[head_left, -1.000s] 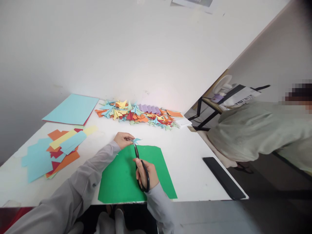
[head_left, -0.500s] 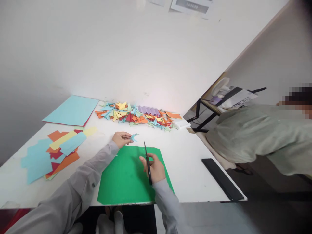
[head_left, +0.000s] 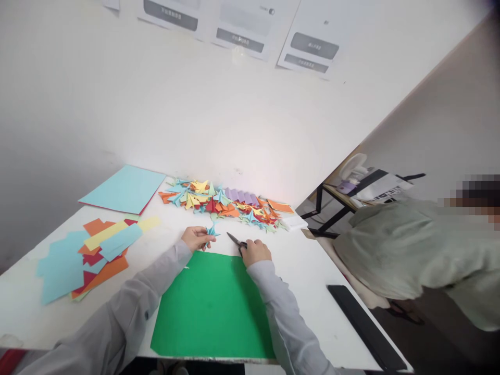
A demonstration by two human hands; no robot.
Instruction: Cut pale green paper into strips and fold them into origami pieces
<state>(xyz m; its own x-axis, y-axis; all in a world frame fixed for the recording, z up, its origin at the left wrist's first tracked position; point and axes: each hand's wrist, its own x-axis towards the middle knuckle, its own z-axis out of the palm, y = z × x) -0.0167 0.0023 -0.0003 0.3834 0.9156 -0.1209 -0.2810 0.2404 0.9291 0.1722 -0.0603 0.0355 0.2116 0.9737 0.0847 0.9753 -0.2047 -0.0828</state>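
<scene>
A small light-blue folded paper crane [head_left: 211, 235] is pinched between the thumb and fingers of my left hand [head_left: 196, 239], just above the far edge of a green mat [head_left: 213, 307]. My right hand [head_left: 257, 252] is closed around dark-handled scissors [head_left: 237, 241] near the mat's far right corner. The scissors' blades point away and to the left, toward the crane, and look closed together. A gap separates the tip from the crane. Behind both hands lies a heap of colourful folded paper pieces [head_left: 219, 203] along the wall.
Loose coloured paper pieces [head_left: 66, 265] overlap on the left of the white table [head_left: 300, 291]. Light-blue sheets [head_left: 125, 188] lie at the back left. A black flat strip-like object [head_left: 361, 323] rests along the right edge. Beyond it a person [head_left: 402, 250] bends beside a small table.
My right hand has moved forward with the scissors, lowering them from upright to near the tabletop. The crane in my left hand is turned and shows more spread points. The view has tilted up.
</scene>
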